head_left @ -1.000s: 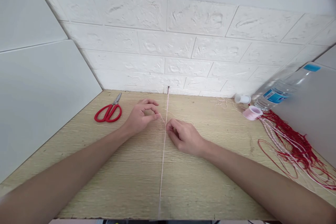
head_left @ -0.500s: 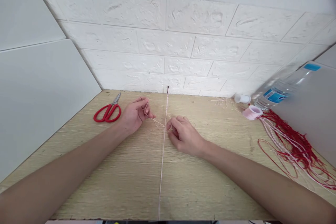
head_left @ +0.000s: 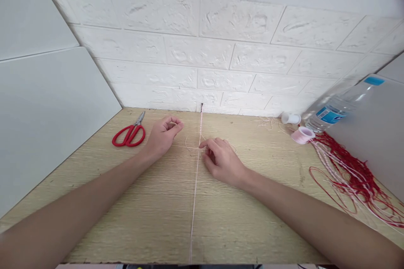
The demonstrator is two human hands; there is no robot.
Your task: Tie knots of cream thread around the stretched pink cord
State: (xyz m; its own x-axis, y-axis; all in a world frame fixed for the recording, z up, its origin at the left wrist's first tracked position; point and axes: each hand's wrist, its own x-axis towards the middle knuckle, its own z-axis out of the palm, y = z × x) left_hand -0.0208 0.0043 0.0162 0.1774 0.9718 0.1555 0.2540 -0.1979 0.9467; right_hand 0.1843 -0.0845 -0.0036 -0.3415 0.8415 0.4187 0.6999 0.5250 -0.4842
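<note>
A thin pinkish-white cord [head_left: 195, 193] runs from the table's front edge to a small dark anchor [head_left: 202, 104] at the wall's foot. Its far stretch is a pink-and-white wrapped or braided section [head_left: 201, 122]. To the left of the cord is my left hand [head_left: 164, 134], thumb and fingertips pinched together; anything between them is too small to make out. My right hand [head_left: 222, 160] is curled beside the cord, its index fingertip at it, with a fine pale thread [head_left: 187, 146] at the fingers. That thread loops out on both sides of the cord.
Red-handled scissors [head_left: 129, 135] lie left of my left hand. At the right are a pink thread spool [head_left: 303, 135], a white spool [head_left: 291, 118], a water bottle [head_left: 334, 111] and a heap of red cords [head_left: 350, 164] mixed with pale ones. A white brick-patterned wall [head_left: 217, 56] closes the back.
The thread that stretched from my left fingers to the cord now lies slack in a loop. My left hand has turned and its fingers have come together. My right index finger has extended slightly.
</note>
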